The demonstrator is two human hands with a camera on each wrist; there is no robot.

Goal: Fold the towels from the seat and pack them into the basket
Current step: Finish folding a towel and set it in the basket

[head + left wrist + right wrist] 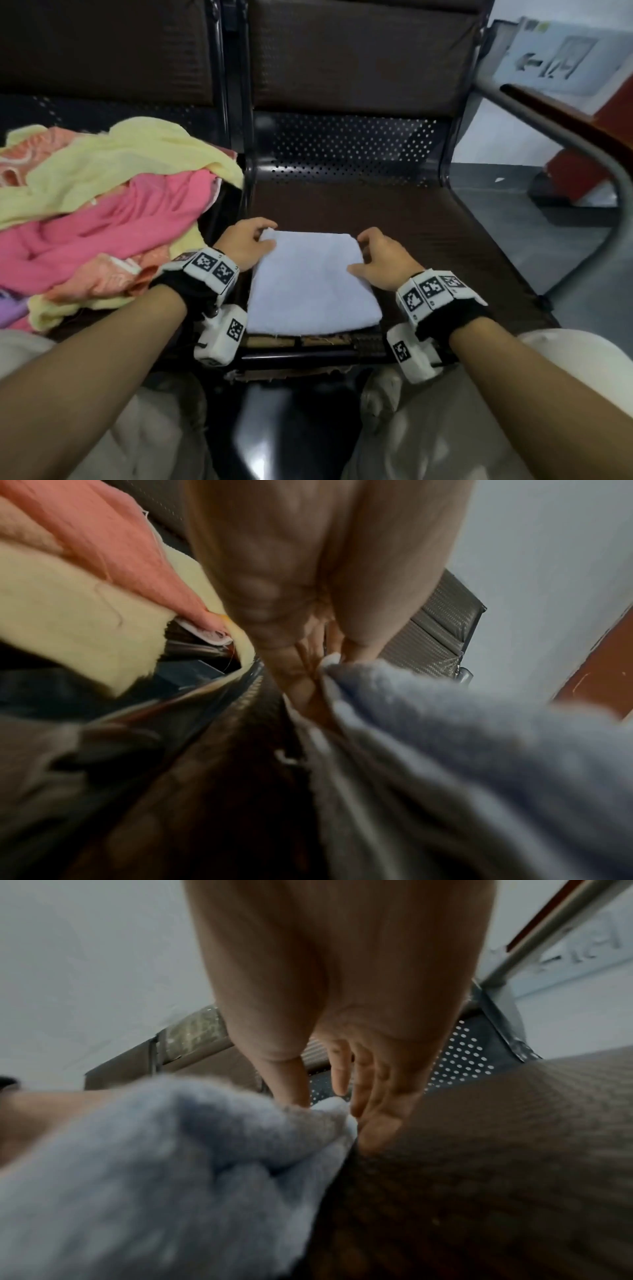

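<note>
Hands (310, 255) at one folded towel's (313, 291) corners

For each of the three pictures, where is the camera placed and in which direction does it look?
Head: on the head, looking forward and down at the folded white towel on the seat; both forearms, left hand, right hand.
Left wrist: along the left hand pinching the towel's corner.
Right wrist: along the right hand gripping the other corner.
All three views share the towel.

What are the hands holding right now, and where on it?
The folded light blue towel: left hand grips its far left corner, right hand its far right corner.
</note>
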